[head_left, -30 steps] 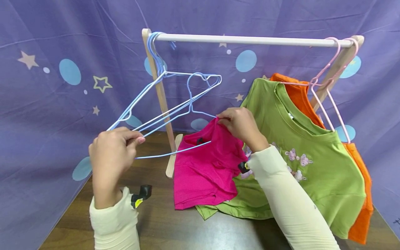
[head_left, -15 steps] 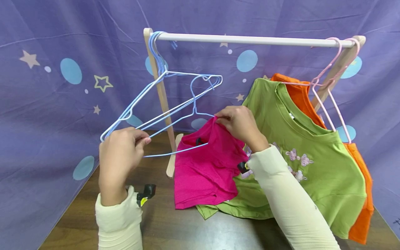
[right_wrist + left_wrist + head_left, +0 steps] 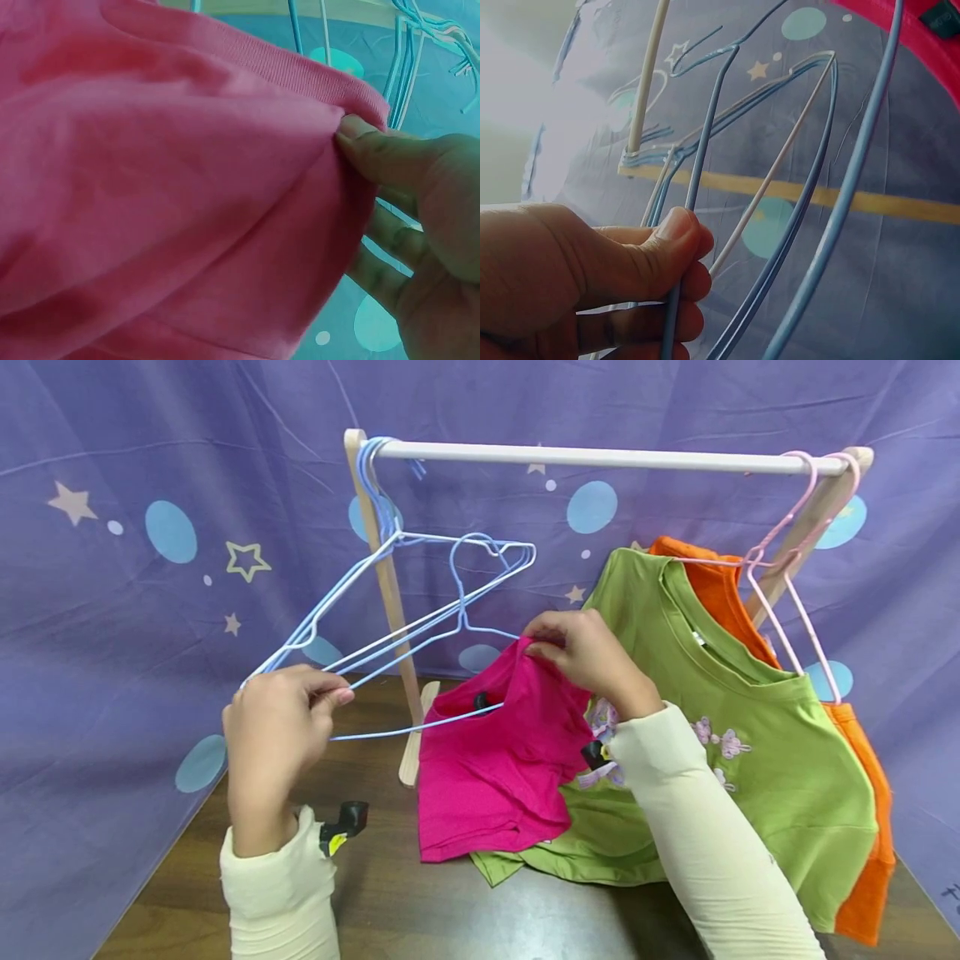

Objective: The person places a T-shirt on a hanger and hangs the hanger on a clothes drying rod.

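My left hand (image 3: 277, 727) pinches one arm of a blue wire hanger (image 3: 423, 725) between thumb and fingers, as the left wrist view also shows. The hanger's other end reaches inside the neck opening of a bright pink T-shirt (image 3: 487, 785). Over that end, my right hand (image 3: 581, 652) pinches the shirt near its neckline. Up close in the right wrist view, the thumb presses the cloth just below the ribbed collar (image 3: 330, 82). A dark label (image 3: 482, 701) shows inside the neck. Cloth hides the hanger's far tip.
A wooden rack with a white rail (image 3: 600, 456) stands behind. White and blue hangers (image 3: 352, 575) hang at its left. At the right, a green shirt (image 3: 780, 777) and an orange garment (image 3: 862, 893) hang on pink hangers (image 3: 812, 485). The brown table (image 3: 420, 918) lies below.
My left hand shifted right with the hanger, then back slightly left. My right hand has moved a little right and up, drawing the shirt's neckline with it.
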Demonstrator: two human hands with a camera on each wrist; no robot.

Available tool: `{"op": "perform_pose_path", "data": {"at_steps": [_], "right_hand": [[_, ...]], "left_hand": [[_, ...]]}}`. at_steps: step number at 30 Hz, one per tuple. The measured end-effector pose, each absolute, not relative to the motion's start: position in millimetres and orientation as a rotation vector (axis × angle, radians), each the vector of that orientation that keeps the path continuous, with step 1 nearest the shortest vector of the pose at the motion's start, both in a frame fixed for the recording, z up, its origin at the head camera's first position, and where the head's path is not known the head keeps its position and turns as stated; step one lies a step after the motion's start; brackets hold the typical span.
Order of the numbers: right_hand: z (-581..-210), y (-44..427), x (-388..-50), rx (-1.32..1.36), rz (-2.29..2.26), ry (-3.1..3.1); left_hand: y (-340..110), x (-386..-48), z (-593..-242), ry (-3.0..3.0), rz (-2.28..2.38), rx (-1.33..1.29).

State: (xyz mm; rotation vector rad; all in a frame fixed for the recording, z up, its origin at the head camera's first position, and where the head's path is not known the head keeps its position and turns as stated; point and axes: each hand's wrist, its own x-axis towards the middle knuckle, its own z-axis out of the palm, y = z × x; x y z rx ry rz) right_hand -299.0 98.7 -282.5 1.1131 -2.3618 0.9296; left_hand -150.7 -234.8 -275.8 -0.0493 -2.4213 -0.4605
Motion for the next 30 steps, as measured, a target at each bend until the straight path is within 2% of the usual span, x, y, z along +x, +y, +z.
{"op": "perform_pose_path", "data": {"at_steps": [6,14,30], "right_hand": [[-284.0,100.7,-298.9,1.137,0.762,-2.379],[-286.5,90.6,-292.6,1.022,0.615,-2.309],[-296.5,75.3,-284.6,0.894,0.576,-2.098]], "left_hand": [[-238.8,-149.3,-274.9,-2.423,-0.465,-0.056],[-230.2,-149.6,-275.3,-2.424,-0.452,-0.098],[-203.1,-159.1,-279.7,-2.452,-0.412,-0.097]]}}
